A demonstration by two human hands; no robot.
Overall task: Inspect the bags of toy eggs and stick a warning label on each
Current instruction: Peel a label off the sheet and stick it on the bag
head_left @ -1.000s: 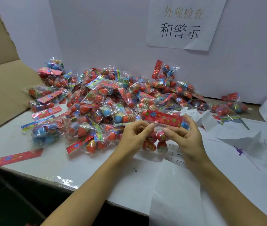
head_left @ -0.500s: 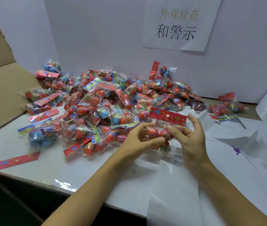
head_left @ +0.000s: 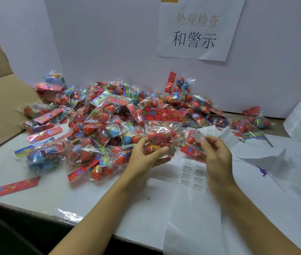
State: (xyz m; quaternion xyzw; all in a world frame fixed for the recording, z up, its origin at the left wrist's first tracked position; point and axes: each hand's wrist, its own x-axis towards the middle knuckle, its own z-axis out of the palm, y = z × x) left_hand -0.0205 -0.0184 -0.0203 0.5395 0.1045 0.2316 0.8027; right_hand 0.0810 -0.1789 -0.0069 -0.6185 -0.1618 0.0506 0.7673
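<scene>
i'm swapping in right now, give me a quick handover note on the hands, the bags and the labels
Left hand: grips one bag of toy eggs, held up over the table edge.
Right hand: pinches a small pale piece, probably a warning label, beside that bag.
Label sheet: flat on the table under the hands.
Pile of bags: behind, against the wall.
Done: cannot tell which bags are labelled.
Left: label the held bag, then continue through the pile.

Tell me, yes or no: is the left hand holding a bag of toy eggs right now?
Yes: the left hand grips a bag of toy eggs from below, lifted in front of the pile.
</scene>
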